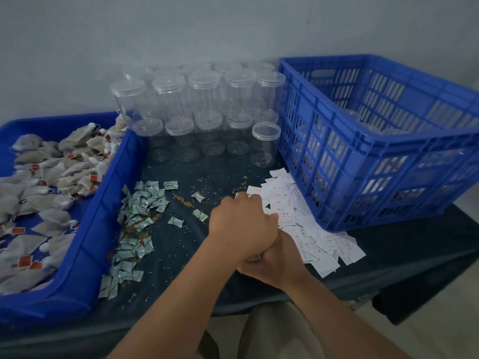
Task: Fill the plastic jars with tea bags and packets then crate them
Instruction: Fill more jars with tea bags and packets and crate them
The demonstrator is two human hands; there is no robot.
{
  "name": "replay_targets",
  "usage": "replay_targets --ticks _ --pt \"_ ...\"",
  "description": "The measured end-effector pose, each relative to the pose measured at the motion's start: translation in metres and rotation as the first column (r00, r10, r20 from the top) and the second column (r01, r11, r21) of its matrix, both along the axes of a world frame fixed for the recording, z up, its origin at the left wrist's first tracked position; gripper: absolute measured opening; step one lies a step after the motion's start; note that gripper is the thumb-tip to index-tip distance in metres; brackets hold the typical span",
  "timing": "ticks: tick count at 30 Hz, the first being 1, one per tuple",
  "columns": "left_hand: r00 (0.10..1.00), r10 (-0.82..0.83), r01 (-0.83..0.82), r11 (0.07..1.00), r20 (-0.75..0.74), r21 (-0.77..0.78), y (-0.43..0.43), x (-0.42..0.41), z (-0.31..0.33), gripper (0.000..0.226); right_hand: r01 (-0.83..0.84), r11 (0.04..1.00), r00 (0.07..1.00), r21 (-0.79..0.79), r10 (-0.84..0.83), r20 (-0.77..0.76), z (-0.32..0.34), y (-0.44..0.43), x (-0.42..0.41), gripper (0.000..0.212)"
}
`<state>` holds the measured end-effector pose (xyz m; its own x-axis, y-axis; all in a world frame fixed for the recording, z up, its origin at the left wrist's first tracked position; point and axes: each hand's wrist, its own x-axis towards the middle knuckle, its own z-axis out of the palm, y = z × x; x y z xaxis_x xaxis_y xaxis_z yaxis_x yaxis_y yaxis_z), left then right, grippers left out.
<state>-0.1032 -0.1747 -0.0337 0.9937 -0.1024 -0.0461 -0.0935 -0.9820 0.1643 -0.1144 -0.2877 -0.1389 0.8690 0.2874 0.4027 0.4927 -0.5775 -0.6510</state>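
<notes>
A heap of white packets (329,244) lies on the dark table in front of the blue slatted crate (375,151). My left hand (241,226) reaches onto the heap's near-left edge, its fingers curled down over some of the white packets. My right hand (277,263) sits just under my left wrist, fingers curled round something pale that is mostly hidden. Several clear lidded plastic jars (265,143) stand empty at the back of the table. Small green packets (140,206) are scattered to the left of my hands. Tea bags (51,172) fill the blue tray (103,211) on the left.
Loose tea crumbs (182,200) dot the dark tablecloth (181,244) between the two packet piles. The crate stands tilted at the right with a jar faintly visible inside. A grey wall is behind, and the table's front edge is close to my body.
</notes>
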Motion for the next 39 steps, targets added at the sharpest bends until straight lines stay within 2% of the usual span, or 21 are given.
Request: replay_targets --ticks 2,5,8,11,13,14,15,17,19,21,23,27,31,33,35,37,39 --pt "0.985 -0.142 0.134 0.987 0.097 0.087 -0.001 -0.001 -0.002 0.044 0.042 0.997 0.999 -0.07 -0.043 -0.008 -0.008 -0.002 0.002 0.024" --pt "0.931 -0.342 0.322 0.934 0.129 0.157 0.005 0.004 0.001 0.042 0.093 0.989 0.996 -0.114 -0.091 0.023 -0.016 -0.002 0.005 0.034" --pt "0.87 -0.487 0.48 0.872 0.075 0.1 0.018 0.012 0.007 0.045 0.055 0.992 0.997 -0.114 -0.061 -0.044 -0.013 -0.002 0.007 0.03" --pt "0.816 -0.574 0.576 0.818 0.061 -0.004 0.027 0.016 0.012 0.043 0.032 0.999 0.996 -0.024 -0.034 -0.079 -0.01 -0.004 0.006 0.032" --pt "0.835 -0.533 0.548 0.828 0.134 -0.118 0.027 0.015 0.012 0.037 0.014 0.999 0.991 0.045 -0.008 -0.131 -0.005 -0.004 0.005 0.031" --pt "0.866 -0.46 0.489 0.86 0.195 -0.145 0.024 0.012 0.009 0.035 0.006 0.998 0.989 0.056 0.003 -0.146 -0.004 -0.004 0.006 0.03" --pt "0.9 -0.356 0.396 0.909 0.25 -0.131 0.02 0.01 0.005 0.04 -0.006 0.998 0.99 0.066 0.015 -0.141 -0.003 -0.004 0.006 0.032" --pt "0.954 -0.141 0.16 0.986 0.264 -0.054 0.011 0.003 -0.005 0.066 0.002 0.999 0.995 0.042 0.002 -0.104 -0.005 -0.002 0.009 0.044" --pt "0.972 -0.025 0.049 0.994 0.233 -0.097 0.004 -0.002 -0.017 0.075 0.044 0.998 0.997 -0.04 -0.046 -0.057 -0.014 0.001 0.013 0.05" --pt "0.953 -0.016 0.076 0.979 0.302 -0.187 0.002 -0.002 -0.022 0.056 0.116 0.974 0.991 -0.194 -0.128 -0.049 -0.023 0.006 0.018 0.053" --pt "0.926 -0.074 0.172 0.956 0.371 -0.239 0.007 0.001 -0.02 0.036 0.145 0.959 0.985 -0.242 -0.164 -0.061 -0.028 0.005 0.022 0.062" --pt "0.88 -0.327 0.437 0.84 0.343 -0.321 0.027 0.005 -0.008 0.023 0.093 0.995 0.978 0.044 -0.083 -0.19 -0.02 -0.006 0.016 0.086" --pt "0.821 -0.516 0.57 0.732 0.243 -0.373 0.04 0.017 0.003 0.027 0.037 0.981 0.951 0.189 0.023 -0.309 -0.008 -0.015 0.013 0.082" --pt "0.828 -0.533 0.558 0.748 0.174 -0.359 0.041 0.018 0.009 0.038 0.02 0.977 0.932 0.212 0.058 -0.358 -0.003 -0.017 0.01 0.086" --pt "0.889 -0.42 0.456 0.847 0.181 -0.274 0.04 0.016 0.01 0.061 0.009 0.981 0.944 0.191 0.054 -0.325 0.001 -0.013 0.007 0.081" --pt "0.963 -0.208 0.239 0.953 0.173 -0.188 0.032 0.008 0.005 0.075 0.03 0.987 0.957 0.161 0.019 -0.291 0.004 -0.007 0.005 0.064" --pt "0.99 -0.099 0.115 0.978 0.097 -0.175 0.018 0.0 0.001 0.075 -0.008 0.993 0.962 0.119 0.04 -0.271 0.006 -0.002 0.002 0.043"
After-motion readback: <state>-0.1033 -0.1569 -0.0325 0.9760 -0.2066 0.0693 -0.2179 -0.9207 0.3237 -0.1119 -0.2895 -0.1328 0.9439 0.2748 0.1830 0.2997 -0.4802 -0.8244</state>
